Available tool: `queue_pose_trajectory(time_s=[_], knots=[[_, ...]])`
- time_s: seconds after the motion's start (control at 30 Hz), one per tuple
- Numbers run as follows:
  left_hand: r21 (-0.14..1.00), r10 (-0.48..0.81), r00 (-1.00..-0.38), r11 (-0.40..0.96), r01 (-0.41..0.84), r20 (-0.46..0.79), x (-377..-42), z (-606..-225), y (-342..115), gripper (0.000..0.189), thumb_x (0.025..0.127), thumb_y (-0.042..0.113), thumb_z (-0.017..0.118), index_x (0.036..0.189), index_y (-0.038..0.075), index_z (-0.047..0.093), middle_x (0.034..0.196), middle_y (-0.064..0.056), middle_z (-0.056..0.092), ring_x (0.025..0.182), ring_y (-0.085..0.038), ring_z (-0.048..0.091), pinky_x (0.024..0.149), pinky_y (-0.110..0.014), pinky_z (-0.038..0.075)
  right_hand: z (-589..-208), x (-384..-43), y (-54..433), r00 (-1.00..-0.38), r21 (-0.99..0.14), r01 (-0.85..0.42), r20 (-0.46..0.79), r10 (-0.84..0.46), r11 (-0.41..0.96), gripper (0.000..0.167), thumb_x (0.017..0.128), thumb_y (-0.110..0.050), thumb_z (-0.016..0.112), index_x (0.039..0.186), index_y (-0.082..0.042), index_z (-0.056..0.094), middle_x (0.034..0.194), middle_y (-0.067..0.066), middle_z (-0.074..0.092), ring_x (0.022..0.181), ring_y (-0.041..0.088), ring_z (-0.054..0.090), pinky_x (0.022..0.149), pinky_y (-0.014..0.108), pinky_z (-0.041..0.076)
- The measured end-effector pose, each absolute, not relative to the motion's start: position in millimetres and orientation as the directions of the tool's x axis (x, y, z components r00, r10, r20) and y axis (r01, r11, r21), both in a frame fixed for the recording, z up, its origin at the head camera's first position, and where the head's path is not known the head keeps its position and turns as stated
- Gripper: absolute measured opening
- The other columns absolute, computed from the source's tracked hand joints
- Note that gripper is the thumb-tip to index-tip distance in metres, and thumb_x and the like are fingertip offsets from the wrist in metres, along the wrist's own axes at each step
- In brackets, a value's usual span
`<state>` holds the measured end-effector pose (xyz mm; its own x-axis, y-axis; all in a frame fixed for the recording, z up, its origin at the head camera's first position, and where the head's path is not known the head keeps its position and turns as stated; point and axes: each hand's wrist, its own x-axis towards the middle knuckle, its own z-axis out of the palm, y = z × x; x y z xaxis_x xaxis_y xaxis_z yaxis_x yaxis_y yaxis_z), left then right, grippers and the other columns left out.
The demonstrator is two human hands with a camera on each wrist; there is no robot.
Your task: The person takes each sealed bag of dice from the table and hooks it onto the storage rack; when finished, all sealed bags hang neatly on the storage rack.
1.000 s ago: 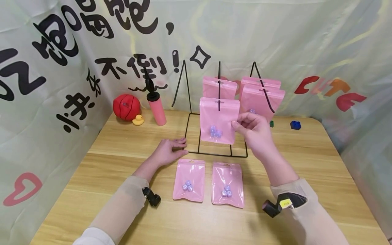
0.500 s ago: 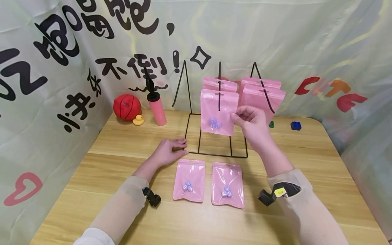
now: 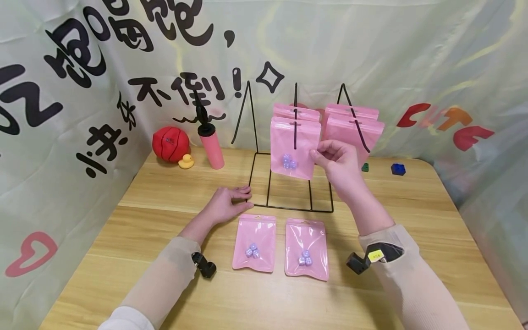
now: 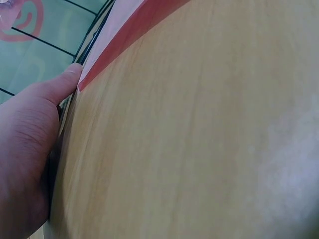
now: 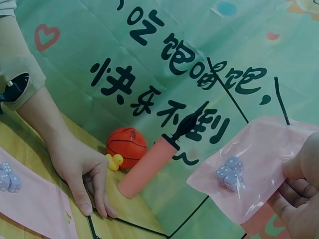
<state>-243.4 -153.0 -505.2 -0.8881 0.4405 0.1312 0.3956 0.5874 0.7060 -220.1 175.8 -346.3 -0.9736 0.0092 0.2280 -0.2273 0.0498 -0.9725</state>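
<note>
My right hand (image 3: 340,167) pinches the right edge of a pink zip pouch (image 3: 288,142) with lilac dice (image 5: 229,174) showing inside. This pouch hangs on the middle prong of a black wire rack (image 3: 288,208), in front of another pink pouch (image 3: 284,110). On the right prong hang more pink pouches (image 3: 363,133), partly covered by my right hand. My left hand (image 3: 224,204) holds the rack's front left corner between thumb and fingers. Two pink pouches with dice, one on the left (image 3: 264,233) and one on the right (image 3: 307,233), lie flat before the rack.
A red ball (image 3: 170,144), a yellow duck (image 3: 186,161) and a pink pump (image 3: 212,151) stand left of the rack. At the right are a blue block (image 3: 398,169) and a small green block (image 3: 365,167). A printed cloth (image 3: 392,55) hangs behind the table.
My right hand has moved up and back, carrying its pouch farther along the middle prong toward the pouch behind. The left hand stays at the rack's corner.
</note>
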Motion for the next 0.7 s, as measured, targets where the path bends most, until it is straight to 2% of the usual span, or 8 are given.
queue_pose_trajectory(time_s=[0.13, 0.33, 0.57, 0.7], knots=[[0.706, 0.441, -0.888, 0.588, 0.395, 0.129, -243.3, -505.2, -152.9, 0.039, 0.095, 0.034, 0.083, 0.127, 0.012, 0.076, 0.144, 0.002, 0.063, 0.14, -0.02, 0.054, 0.122, -0.041, 0.034, -346.1, -219.3, 177.3, -0.973, -0.968, -0.226, 0.229, 0.012, 0.11, 0.003, 0.1, -0.002, 0.073, 0.102, 0.0, 0.073, 0.091, 0.002, 0.073, 0.085, 0.011, 0.067, 0.076, 0.019, 0.057], [0.704, 0.439, -0.889, 0.59, 0.395, 0.131, -244.5, -506.7, -153.7, 0.039, 0.096, 0.034, 0.082, 0.127, 0.012, 0.077, 0.144, 0.002, 0.063, 0.141, -0.019, 0.053, 0.122, -0.041, 0.035, -347.5, -217.5, 186.0, -0.963, -0.942, -0.265, 0.27, -0.004, 0.208, 0.023, 0.1, -0.008, 0.076, 0.115, 0.009, 0.072, 0.1, 0.004, 0.075, 0.094, 0.011, 0.07, 0.084, 0.02, 0.057], [0.712, 0.444, -0.887, 0.582, 0.393, 0.127, -245.5, -508.6, -153.6, 0.039, 0.096, 0.033, 0.082, 0.128, 0.011, 0.076, 0.144, 0.003, 0.062, 0.141, -0.019, 0.053, 0.121, -0.041, 0.035, -360.9, -206.9, 204.5, -0.957, -0.911, -0.291, 0.275, -0.097, 0.291, 0.021, 0.1, -0.005, 0.075, 0.117, 0.007, 0.074, 0.112, 0.016, 0.077, 0.099, 0.012, 0.073, 0.089, 0.021, 0.058], [0.715, 0.439, -0.89, 0.584, 0.384, 0.119, -244.4, -507.7, -153.5, 0.04, 0.096, 0.033, 0.082, 0.129, 0.012, 0.076, 0.145, 0.003, 0.062, 0.141, -0.018, 0.052, 0.122, -0.04, 0.034, -377.0, -201.1, 219.3, -0.95, -0.865, -0.303, 0.242, -0.196, 0.401, 0.025, 0.101, -0.008, 0.074, 0.122, 0.005, 0.074, 0.118, 0.018, 0.075, 0.104, 0.022, 0.074, 0.088, 0.022, 0.059]])
